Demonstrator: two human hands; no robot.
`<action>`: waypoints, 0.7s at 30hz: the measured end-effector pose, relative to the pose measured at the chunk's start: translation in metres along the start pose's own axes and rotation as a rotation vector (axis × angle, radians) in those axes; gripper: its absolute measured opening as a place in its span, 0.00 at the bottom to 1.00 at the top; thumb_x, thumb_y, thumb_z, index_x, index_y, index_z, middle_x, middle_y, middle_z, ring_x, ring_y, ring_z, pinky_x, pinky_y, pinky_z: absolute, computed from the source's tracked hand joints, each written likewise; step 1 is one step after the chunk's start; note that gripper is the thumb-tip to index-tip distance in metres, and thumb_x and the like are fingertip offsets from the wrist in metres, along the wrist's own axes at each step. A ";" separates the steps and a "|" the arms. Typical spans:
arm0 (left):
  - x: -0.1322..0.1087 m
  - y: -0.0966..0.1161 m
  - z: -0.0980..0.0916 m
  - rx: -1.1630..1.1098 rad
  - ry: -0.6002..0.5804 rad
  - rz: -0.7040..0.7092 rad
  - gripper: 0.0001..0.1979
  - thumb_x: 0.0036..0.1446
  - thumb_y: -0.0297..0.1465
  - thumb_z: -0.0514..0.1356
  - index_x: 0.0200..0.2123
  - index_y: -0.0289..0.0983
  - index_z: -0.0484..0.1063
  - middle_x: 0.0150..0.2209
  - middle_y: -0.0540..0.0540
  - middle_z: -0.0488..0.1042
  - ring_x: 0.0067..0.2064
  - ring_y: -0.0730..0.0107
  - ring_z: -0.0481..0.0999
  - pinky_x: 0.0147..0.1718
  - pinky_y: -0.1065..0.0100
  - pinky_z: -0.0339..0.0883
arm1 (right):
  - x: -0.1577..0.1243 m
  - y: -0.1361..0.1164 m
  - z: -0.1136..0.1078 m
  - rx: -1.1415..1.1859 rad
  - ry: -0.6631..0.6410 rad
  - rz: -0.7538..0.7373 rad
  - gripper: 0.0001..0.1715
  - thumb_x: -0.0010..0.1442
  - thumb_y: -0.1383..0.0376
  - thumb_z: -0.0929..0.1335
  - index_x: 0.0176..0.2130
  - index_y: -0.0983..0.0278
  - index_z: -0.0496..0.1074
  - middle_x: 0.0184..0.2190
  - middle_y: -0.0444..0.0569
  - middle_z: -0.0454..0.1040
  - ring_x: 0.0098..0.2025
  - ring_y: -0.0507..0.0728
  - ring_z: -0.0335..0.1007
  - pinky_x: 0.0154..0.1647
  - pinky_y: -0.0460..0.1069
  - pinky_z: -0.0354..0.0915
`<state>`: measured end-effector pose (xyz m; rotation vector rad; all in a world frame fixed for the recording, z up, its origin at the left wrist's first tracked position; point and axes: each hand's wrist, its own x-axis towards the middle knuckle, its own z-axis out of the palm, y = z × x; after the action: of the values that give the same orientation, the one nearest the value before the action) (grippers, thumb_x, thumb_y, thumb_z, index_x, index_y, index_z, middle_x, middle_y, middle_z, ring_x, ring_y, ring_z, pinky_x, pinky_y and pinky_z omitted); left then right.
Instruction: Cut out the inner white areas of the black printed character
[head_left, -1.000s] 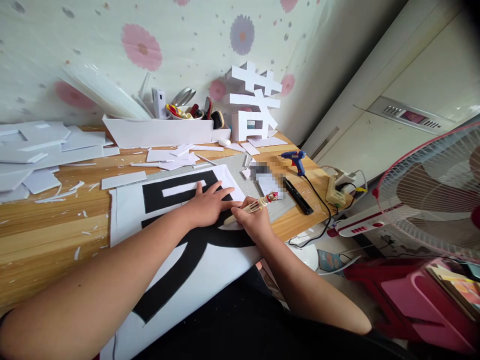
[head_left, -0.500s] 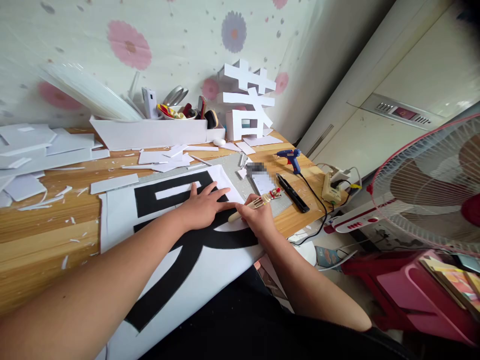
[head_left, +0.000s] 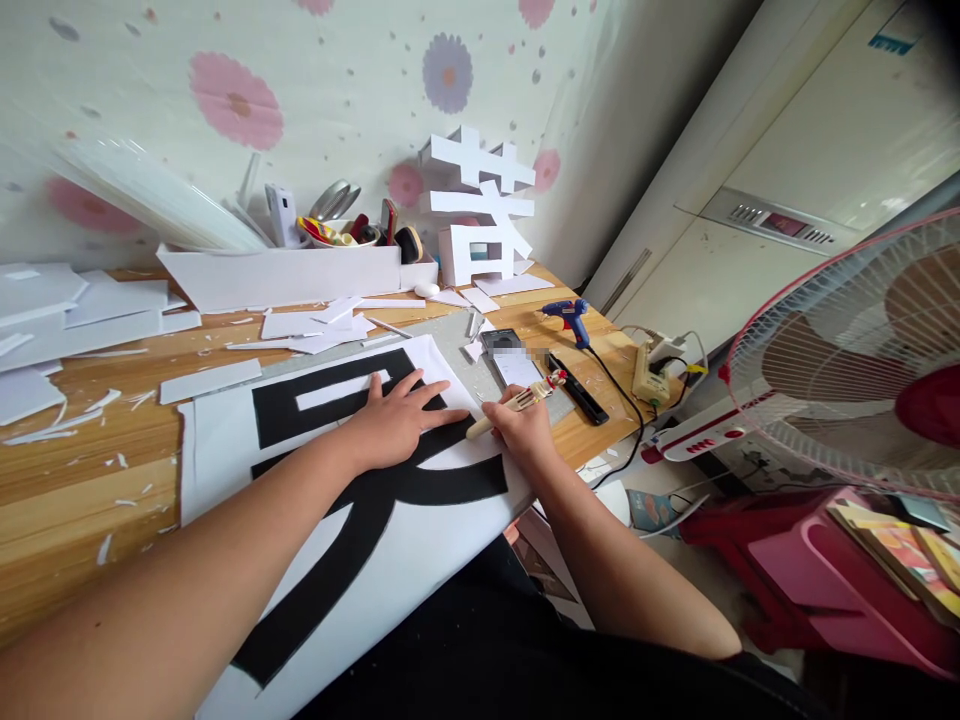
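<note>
A large white sheet (head_left: pixel 427 560) with a bold black character (head_left: pixel 319 590) on it lies on the table in front of me. My left hand (head_left: pixel 390 425) rests flat on its upper part, fingers spread across the black strokes. My right hand (head_left: pixel 527 432) is closed around a pale, slotted stick-like tool (head_left: pixel 529 396) with red bits at its far end. The tool's blunt, rounded near end is by the sheet's right edge, beside the black stroke. I cannot tell whether it touches the sheet. The white gap between the strokes lies just below it.
Behind the tool lie a phone (head_left: pixel 514 360), a black cutter-like object (head_left: pixel 579 388) and a blue glue gun (head_left: pixel 568 318). A white three-dimensional character (head_left: pixel 480 205) stands by the wall, beside a white box (head_left: pixel 292 278) of tools. White offcuts (head_left: pixel 82 300) cover the left. A fan (head_left: pixel 847 360) stands right.
My right hand and the tool have moved rightward along the sheet, toward its edge. My left hand stays spread on the sheet. The whole view has shifted slightly.
</note>
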<state>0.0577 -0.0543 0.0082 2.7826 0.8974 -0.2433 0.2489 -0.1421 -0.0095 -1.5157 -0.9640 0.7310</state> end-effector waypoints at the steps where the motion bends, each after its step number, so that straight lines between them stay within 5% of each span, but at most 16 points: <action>1: 0.000 0.000 0.000 0.001 0.000 0.002 0.48 0.52 0.14 0.47 0.66 0.69 0.56 0.75 0.54 0.44 0.75 0.43 0.38 0.59 0.19 0.34 | 0.001 0.001 -0.001 0.007 0.001 0.002 0.14 0.44 0.59 0.71 0.19 0.59 0.62 0.10 0.37 0.64 0.14 0.50 0.56 0.18 0.46 0.54; 21: 0.001 -0.005 0.002 -0.003 0.012 0.026 0.48 0.51 0.14 0.48 0.66 0.69 0.56 0.75 0.54 0.45 0.74 0.41 0.40 0.59 0.19 0.35 | 0.010 0.011 -0.006 0.199 0.089 0.029 0.14 0.42 0.62 0.70 0.19 0.59 0.59 0.11 0.34 0.57 0.14 0.50 0.55 0.16 0.47 0.57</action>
<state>0.0561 -0.0503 0.0057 2.7943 0.8628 -0.2217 0.2603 -0.1362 -0.0186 -1.3784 -0.7802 0.7515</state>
